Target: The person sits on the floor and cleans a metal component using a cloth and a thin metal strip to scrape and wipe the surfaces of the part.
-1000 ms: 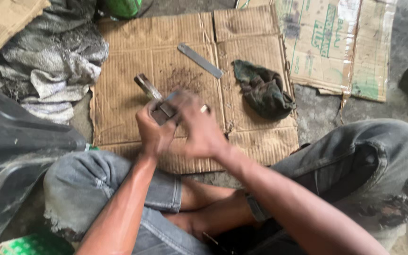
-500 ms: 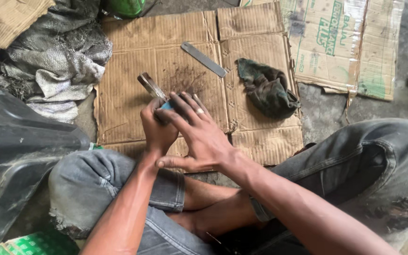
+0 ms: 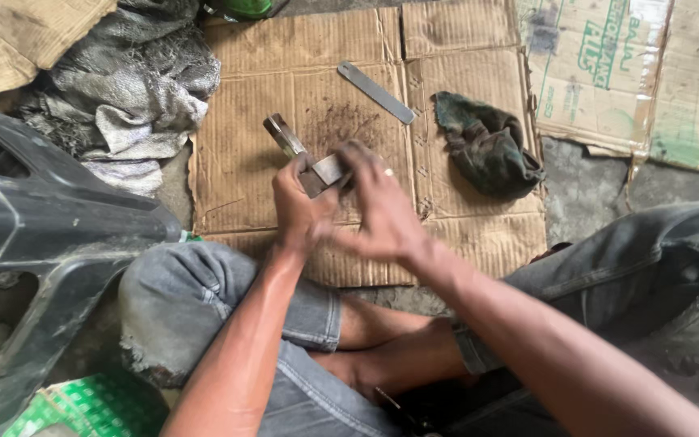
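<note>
1. At the far left I see a black moulded plastic part [image 3: 34, 235], and above it a heap of grey sacking [image 3: 131, 89] lying on the floor.
2. Next comes the flattened brown cardboard sheet [image 3: 236, 162] spread over the floor, darkly stained near its middle.
3. My left hand [image 3: 299, 212] is over that sheet, its grip clenched around a narrow metal piece [image 3: 286, 139] whose upper end sticks out up and to the left of the fist.
4. My right hand [image 3: 382, 214] is just beside the left one, touching it, with a ring on one finger. Its fingertips rest on a small flat grey block [image 3: 331, 169] lying against the metal piece; whether that grip actually pinches the block I cannot tell.
5. Farther up the cardboard lies a flat grey metal strip [image 3: 378, 91], set at a slant and apart from both hands.
6. To the right sits a crumpled dark green rag [image 3: 487, 146], near the sheet's edge.
</note>
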